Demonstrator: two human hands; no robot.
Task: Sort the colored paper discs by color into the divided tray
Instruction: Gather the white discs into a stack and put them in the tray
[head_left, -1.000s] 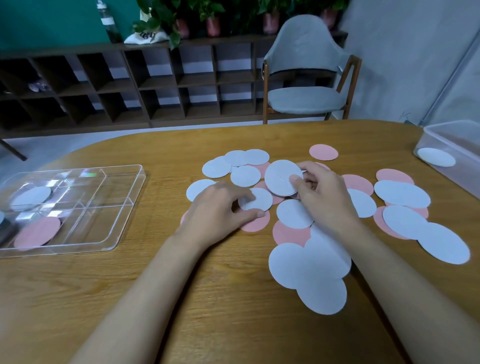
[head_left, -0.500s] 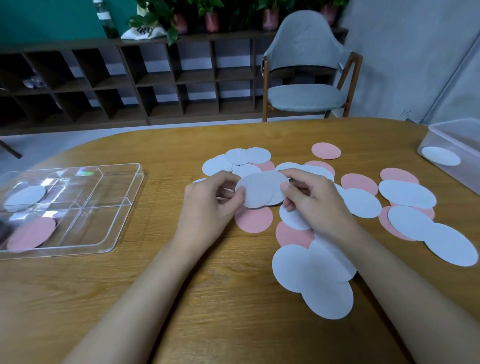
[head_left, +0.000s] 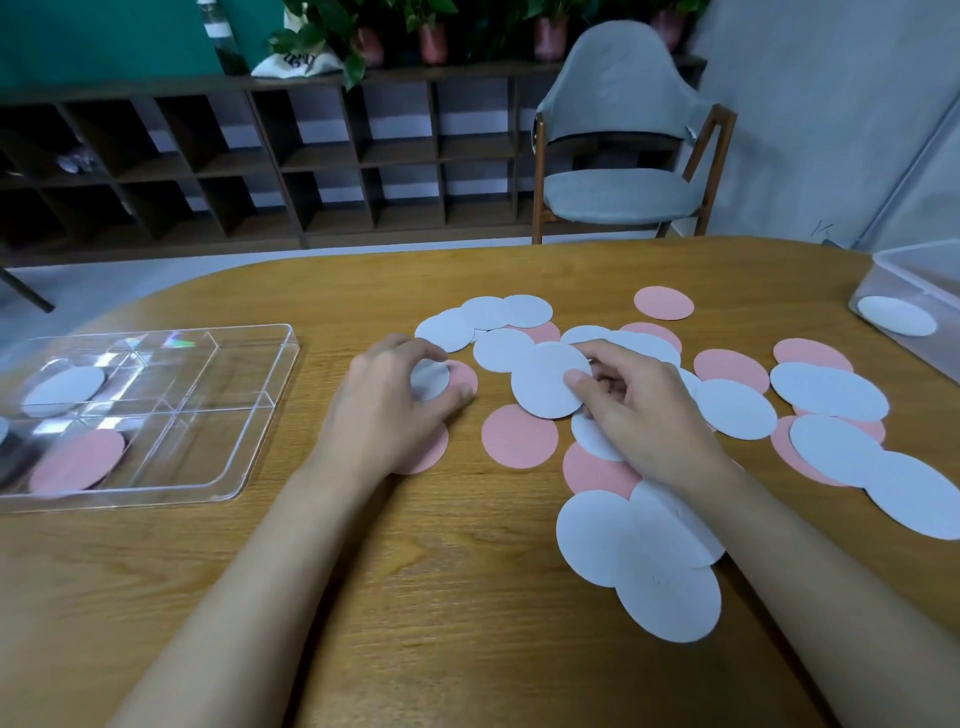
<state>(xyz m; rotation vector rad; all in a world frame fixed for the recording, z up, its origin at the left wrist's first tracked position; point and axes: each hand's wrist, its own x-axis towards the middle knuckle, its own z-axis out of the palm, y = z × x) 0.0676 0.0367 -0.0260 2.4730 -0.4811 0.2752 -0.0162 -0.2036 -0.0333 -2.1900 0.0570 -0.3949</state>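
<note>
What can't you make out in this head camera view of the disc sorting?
- Head view: the left hand covers part of the small white disc it holds, and anything under the palm is hidden.
- The right hand pinches the large white disc. Whether it is one sheet or several is too fine to tell.
- The tray is cut off at the left frame edge.
- The clear bin runs off the right edge.

Tray (head_left: 276, 395) cut off left; bin (head_left: 914, 275) cut off right.

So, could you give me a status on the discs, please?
Left hand grips white disc. Right hand pinches second white disc. Tray holds one white, one pink. Nothing blocking.
</note>
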